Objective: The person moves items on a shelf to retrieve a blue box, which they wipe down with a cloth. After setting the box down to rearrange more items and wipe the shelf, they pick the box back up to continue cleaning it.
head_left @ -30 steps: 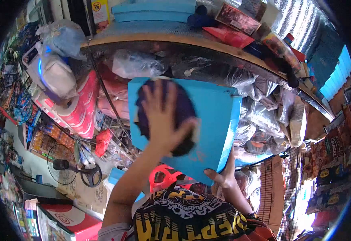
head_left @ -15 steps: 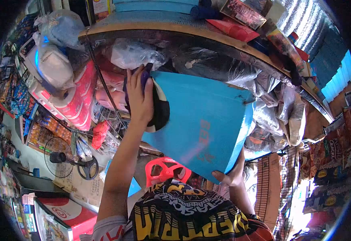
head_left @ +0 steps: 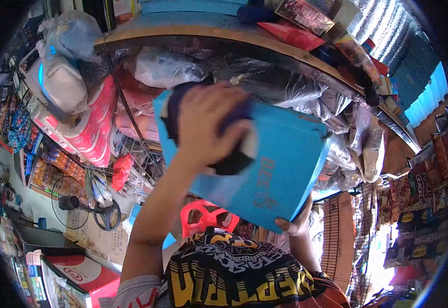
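Observation:
A blue panel [head_left: 285,154] with faded red lettering is tilted in front of me. My left hand [head_left: 206,123], blurred by motion, presses a bunched dark purple, black and white cloth [head_left: 234,164] against the panel's upper left part. Its fingers lie over the cloth. At the panel's lower right corner, my right hand [head_left: 297,223] grips the edge, with the thumb on the front face and the other fingers mostly hidden behind.
A wooden shelf edge [head_left: 224,43] curves above, with plastic bags [head_left: 165,69] beneath it. A red plastic stool [head_left: 208,218] stands below the panel. To the left are a fan [head_left: 70,203] and a red and white freezer [head_left: 80,274]. Snack packs [head_left: 419,220] hang at right.
My left hand has moved right with the cloth, from the panel's left edge onto its face. The panel's upper left corner now shows. My right hand keeps its hold on the corner.

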A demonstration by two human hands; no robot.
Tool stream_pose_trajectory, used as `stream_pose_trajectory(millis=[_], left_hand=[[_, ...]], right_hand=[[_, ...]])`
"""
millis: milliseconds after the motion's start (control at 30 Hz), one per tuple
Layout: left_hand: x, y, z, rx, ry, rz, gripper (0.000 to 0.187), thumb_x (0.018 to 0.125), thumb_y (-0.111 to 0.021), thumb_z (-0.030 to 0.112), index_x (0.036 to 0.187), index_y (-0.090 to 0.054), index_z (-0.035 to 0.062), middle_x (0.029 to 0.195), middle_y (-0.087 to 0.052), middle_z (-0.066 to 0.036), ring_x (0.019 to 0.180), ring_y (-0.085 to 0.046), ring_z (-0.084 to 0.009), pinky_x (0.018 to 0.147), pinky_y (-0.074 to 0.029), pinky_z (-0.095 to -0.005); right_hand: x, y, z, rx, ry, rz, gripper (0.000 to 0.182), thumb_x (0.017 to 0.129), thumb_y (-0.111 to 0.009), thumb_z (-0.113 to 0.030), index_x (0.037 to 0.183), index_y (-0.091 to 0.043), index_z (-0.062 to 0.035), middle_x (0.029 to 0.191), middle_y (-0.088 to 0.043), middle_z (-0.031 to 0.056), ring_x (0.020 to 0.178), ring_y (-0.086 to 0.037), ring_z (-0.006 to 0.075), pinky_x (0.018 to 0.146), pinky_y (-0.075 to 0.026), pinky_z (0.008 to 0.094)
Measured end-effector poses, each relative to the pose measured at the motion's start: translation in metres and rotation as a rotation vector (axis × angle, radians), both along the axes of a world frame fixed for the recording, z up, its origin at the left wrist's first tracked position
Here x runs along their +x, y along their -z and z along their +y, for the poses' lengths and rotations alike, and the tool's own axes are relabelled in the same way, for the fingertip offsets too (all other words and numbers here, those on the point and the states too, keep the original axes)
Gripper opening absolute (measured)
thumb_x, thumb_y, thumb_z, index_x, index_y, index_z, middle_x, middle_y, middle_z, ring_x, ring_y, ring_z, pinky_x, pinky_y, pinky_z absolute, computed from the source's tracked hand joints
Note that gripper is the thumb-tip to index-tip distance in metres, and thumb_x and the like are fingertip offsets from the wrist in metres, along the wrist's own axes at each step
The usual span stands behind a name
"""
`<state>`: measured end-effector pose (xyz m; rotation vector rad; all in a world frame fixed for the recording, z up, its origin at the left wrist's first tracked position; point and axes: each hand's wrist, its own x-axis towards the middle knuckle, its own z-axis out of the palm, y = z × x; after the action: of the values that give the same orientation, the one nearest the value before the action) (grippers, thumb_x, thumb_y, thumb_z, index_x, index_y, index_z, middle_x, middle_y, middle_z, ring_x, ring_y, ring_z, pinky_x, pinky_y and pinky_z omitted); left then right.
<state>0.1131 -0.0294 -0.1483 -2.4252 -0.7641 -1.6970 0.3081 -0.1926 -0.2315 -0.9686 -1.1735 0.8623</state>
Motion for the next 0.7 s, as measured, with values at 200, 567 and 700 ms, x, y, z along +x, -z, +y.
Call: stream_pose_trajectory(millis=[200,567,700], left_hand=[[-0.075,0.085,0.055,-0.119,-0.206,-0.129,0.037,0.079,-0.05,0.027,0.105,-0.051,0.0006,0.108,-0.05,-0.017,0.105,-0.044,-0.0324,0.091,-0.029,-0.0409],[-0.081,-0.149,0.082,0.611,-0.553,-0.051,0.038,0.077,-0.059,0.031,0.102,-0.052,0.0038,0.088,-0.059,-0.011,0.084,-0.057,-0.0237,0.074,-0.043,-0.0348],[-0.046,-0.145,0.126,0.233,-0.71,0.329,0.044,0.075,-0.057,0.04,0.106,-0.054,0.0094,0.108,-0.054,-0.013,0.098,-0.051,-0.0297,0.083,-0.039,-0.0367]], right_hand=[[0.008,-0.018,-0.015,-0.014,0.026,-0.15,0.107,0.043,-0.073,-0.018,0.128,-0.012,0.0062,0.121,-0.035,0.0172,0.111,-0.037,0.0259,0.093,-0.029,0.0371],[0.052,-0.014,-0.048,0.548,-0.241,0.579,0.073,0.059,-0.061,-0.02,0.123,-0.031,-0.0038,0.115,-0.042,0.0155,0.102,-0.045,0.0278,0.083,-0.04,0.0422],[0.067,-0.004,-0.059,0.593,0.268,0.74,0.063,0.061,-0.058,-0.026,0.117,-0.039,-0.0037,0.11,-0.045,0.0139,0.096,-0.048,0.0266,0.081,-0.042,0.0407]])
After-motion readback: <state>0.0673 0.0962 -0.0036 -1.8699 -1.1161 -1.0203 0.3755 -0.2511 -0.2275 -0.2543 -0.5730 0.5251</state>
